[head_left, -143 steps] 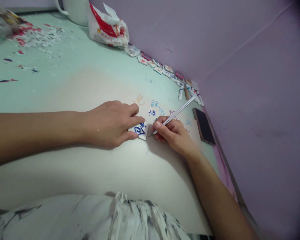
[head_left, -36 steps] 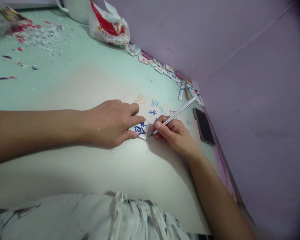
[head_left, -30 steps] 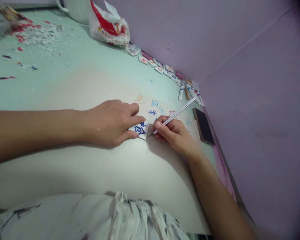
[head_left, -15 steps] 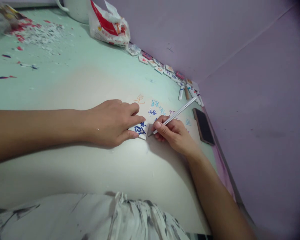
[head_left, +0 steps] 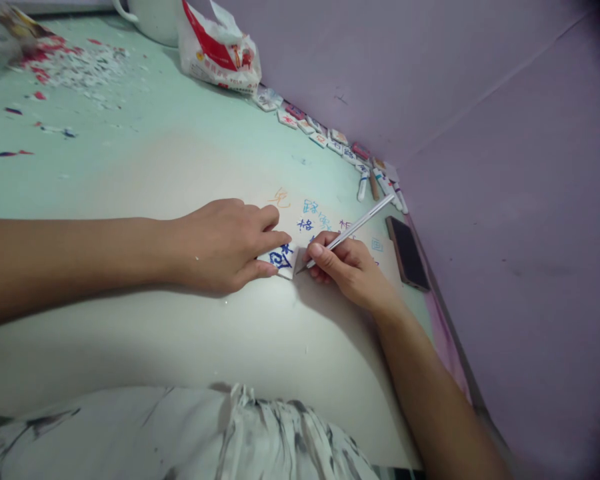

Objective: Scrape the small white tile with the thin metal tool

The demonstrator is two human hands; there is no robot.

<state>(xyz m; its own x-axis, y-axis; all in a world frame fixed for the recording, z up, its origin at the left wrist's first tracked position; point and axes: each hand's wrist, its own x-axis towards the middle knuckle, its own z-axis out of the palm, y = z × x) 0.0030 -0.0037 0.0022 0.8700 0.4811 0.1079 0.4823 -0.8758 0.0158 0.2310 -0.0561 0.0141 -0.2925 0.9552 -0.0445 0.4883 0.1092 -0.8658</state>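
My left hand (head_left: 230, 247) lies on the table, its thumb and index finger pressed against the edges of a small white slab (head_left: 281, 261) marked with a dark blue written character. The hand covers the slab's left part. In a pen grip, my right hand (head_left: 347, 267) holds a slim silver craft knife (head_left: 353, 228), its shaft slanting up to the right. The thin dark tip points down at the slab's right edge; whether it touches cannot be made out. Coloured characters (head_left: 310, 207) are written on the tabletop just beyond the hands.
Along the wall lie several small marked slabs (head_left: 319, 139) and some white marker pens (head_left: 363, 185). A phone (head_left: 407, 253) rests at the right edge. White and red shavings (head_left: 87, 70) are heaped at the far left, near a red-and-white plastic bag (head_left: 220, 57) and a white mug (head_left: 155, 20).
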